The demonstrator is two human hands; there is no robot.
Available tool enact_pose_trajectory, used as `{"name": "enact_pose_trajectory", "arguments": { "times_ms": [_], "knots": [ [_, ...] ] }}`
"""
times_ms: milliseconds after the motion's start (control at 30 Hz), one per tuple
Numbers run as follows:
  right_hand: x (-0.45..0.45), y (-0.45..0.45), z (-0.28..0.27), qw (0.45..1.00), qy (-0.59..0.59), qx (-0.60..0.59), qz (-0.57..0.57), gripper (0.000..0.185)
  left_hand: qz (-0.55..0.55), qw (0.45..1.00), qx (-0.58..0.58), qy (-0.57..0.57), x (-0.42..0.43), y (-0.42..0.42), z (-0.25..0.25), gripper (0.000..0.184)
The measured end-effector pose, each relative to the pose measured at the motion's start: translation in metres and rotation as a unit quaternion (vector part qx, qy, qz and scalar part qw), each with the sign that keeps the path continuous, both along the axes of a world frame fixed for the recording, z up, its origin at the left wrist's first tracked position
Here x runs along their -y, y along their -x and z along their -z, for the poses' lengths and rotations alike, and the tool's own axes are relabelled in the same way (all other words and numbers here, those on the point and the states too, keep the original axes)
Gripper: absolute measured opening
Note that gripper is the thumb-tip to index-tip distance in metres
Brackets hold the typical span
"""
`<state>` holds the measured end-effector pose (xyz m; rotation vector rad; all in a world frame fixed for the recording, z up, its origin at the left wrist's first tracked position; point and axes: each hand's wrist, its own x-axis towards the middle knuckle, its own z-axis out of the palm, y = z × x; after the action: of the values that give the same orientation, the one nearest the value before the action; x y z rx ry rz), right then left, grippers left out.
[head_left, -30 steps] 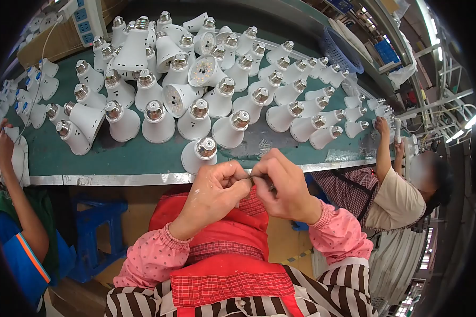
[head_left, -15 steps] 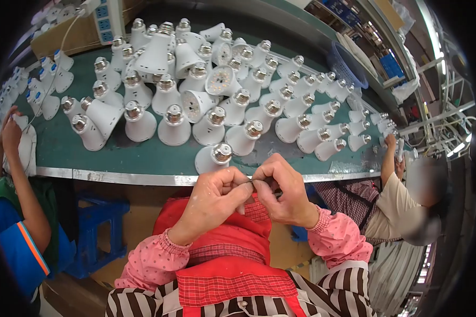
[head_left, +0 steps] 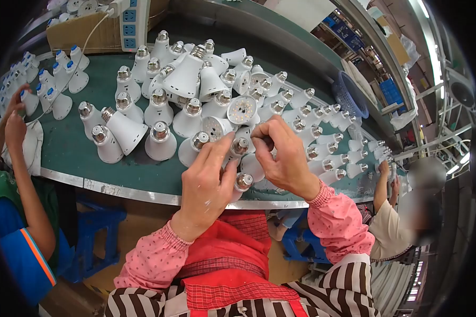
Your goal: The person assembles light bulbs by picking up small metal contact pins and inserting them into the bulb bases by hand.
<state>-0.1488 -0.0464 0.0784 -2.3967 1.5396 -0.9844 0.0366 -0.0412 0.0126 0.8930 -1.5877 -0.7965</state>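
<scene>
My left hand (head_left: 206,182) reaches over the table edge with its fingers stretched out and the thumb apart. Between thumb and fingers stands a white LED bulb (head_left: 239,146), its silver screw cap upward; whether the hand touches it I cannot tell. Close to the right of that cap, my right hand (head_left: 283,156) is closed in a pinch. Whatever its fingertips hold is hidden or too small to name. Below the left thumb, another bulb (head_left: 243,182) stands near the edge. Several more bulbs surround the hands, including one lying with its round LED board (head_left: 242,110) showing.
The green table (head_left: 137,173) has a metal front edge. At the back are a power strip (head_left: 129,29) and a blue basket (head_left: 350,95). A co-worker's hands (head_left: 16,119) are at the left, another co-worker's hand (head_left: 384,169) at the right. Blue stools (head_left: 98,232) stand below.
Both hands have moved forward from the table edge to the bulbs and drawn apart. My left fingers have opened from a pinch; my right remain pinched. The view has shifted.
</scene>
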Motion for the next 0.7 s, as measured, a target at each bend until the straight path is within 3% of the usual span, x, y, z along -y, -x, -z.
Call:
{"name": "enact_pose_trajectory", "arguments": {
  "times_ms": [167,367,700],
  "knots": [
    [0.003,-0.005,-0.007,0.999,-0.036,0.018,-0.014,0.015,-0.137,0.981,0.029,0.136,0.006,-0.012,0.013,0.044],
    [0.025,-0.035,-0.004,0.996,-0.034,0.008,-0.088,0.018,-0.138,0.99,0.014,-0.013,0.015,-0.017,0.014,0.051],
    [0.043,-0.051,0.002,0.991,-0.03,-0.072,-0.112,0.018,-0.104,0.994,0.012,-0.034,0.02,-0.022,0.02,0.047]
  ]
}}
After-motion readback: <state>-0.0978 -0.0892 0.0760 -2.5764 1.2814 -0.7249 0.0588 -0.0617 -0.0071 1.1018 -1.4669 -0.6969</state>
